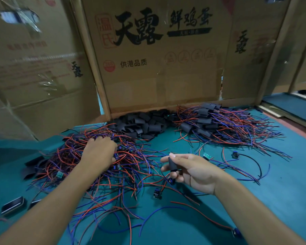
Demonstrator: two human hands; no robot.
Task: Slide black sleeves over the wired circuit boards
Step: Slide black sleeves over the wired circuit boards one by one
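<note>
My right hand pinches a black sleeve upright between thumb and fingers, above the green table. My left hand lies palm down on a tangled heap of red and blue wired circuit boards, its fingers curled into the wires; whether it grips one I cannot tell. A heap of loose black sleeves lies at the back centre. To the back right sits a pile of sleeved boards with wires. A bare green board lies just right of my right hand.
Cardboard boxes wall off the back and left of the green table. A dark phone-like object lies at the near left edge. Stray wired parts are scattered in front. The table's right edge runs past a wooden frame.
</note>
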